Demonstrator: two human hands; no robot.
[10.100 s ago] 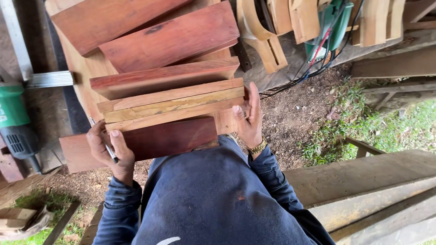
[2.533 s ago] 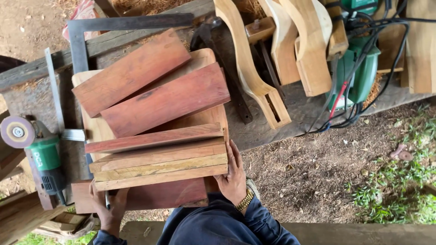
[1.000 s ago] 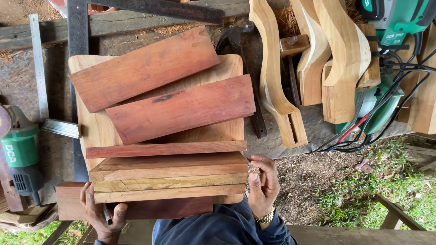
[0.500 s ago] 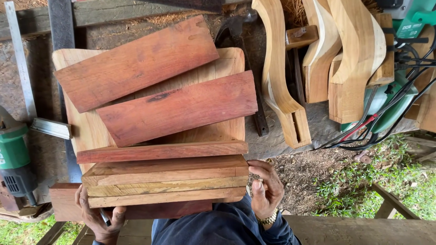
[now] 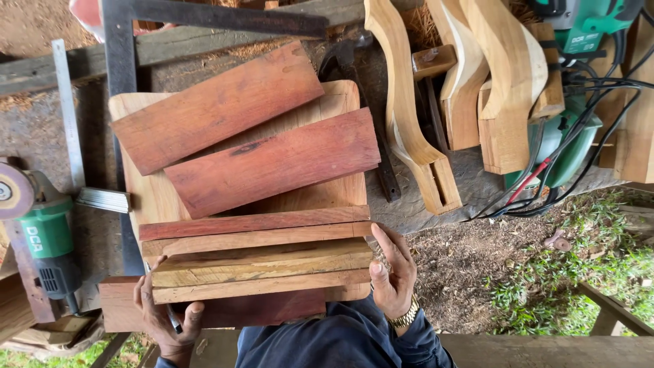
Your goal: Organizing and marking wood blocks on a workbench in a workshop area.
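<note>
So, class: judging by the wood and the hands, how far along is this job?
Done: curved legs are shaped and lie on the bench. In hand: left hand and right hand grip a stack of boards. Left: two red boards lie loose, unjoined.

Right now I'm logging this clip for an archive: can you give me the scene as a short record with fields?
setting: outdoor workbench over dirt and grass
left hand: grips left end of stacked wood strips
right hand: pressed against the strips' right end
under strips: pale board carrying two reddish planks
left of stack: green angle grinder, steel square
right of stack: curved wooden legs, green power tool
</note>
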